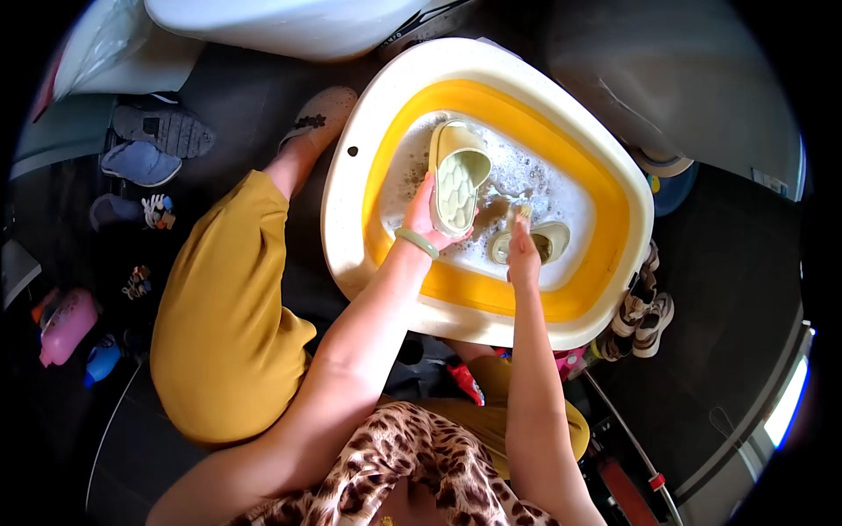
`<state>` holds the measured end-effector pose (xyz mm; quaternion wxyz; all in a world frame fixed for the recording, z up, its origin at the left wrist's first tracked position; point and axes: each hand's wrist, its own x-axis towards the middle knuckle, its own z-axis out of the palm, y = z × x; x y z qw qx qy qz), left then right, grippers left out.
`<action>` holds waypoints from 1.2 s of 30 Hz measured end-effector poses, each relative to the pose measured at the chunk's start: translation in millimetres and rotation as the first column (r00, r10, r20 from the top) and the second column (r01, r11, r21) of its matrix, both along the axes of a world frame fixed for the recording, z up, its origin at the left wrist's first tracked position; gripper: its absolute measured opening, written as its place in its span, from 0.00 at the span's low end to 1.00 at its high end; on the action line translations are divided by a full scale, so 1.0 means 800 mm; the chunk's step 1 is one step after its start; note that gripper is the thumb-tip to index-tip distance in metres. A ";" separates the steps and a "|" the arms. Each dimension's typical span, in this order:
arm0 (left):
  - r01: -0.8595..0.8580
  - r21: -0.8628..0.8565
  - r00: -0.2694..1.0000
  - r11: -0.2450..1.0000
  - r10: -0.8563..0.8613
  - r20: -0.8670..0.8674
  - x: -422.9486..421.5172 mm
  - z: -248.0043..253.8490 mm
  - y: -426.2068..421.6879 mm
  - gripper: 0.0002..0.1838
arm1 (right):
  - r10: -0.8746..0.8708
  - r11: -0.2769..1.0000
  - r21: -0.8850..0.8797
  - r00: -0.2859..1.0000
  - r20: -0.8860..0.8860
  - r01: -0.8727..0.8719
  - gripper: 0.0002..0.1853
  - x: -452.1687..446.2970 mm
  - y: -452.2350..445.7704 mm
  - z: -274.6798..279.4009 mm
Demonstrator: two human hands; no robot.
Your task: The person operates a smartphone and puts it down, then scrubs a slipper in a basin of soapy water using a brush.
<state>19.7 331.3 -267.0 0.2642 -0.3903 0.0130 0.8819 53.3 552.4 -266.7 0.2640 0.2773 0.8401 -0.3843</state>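
Note:
My left hand (424, 210), with a pale green bangle at its wrist, grips a light green slipper (456, 188) by its heel end. The slipper's patterned insole faces up and its toe points away from me. My right hand (524, 256) is closed around a brush (524, 213), whose handle is mostly hidden by the fingers. A second green slipper (553, 241) lies in the suds just beside and below my right hand. Both hands are over a white and yellow basin (610, 210) holding foamy water (412, 158).
Grey shoes (164, 131) and a blue shoe (140, 164) sit at the left. A pink bottle (67, 326) and a blue bottle (103, 359) stand at lower left. Sneakers (649, 324) are right of the basin. A white rounded fixture (289, 26) borders the top.

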 end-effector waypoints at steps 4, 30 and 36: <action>-0.036 0.060 0.996 0.998 0.040 -0.075 0.002 -0.001 -0.005 0.30 | -0.070 0.993 0.065 0.938 -0.341 0.098 0.24 -0.006 0.003 -0.122; -0.070 -0.008 0.992 0.998 0.071 0.102 -0.051 0.037 0.028 0.32 | 0.612 0.733 0.487 0.773 -0.166 -0.475 0.20 0.050 -0.045 0.124; -0.251 0.155 0.958 0.956 0.268 -0.102 -0.051 0.037 0.031 0.28 | 0.410 0.900 0.158 0.664 -0.625 -0.407 0.19 -0.014 -0.093 0.173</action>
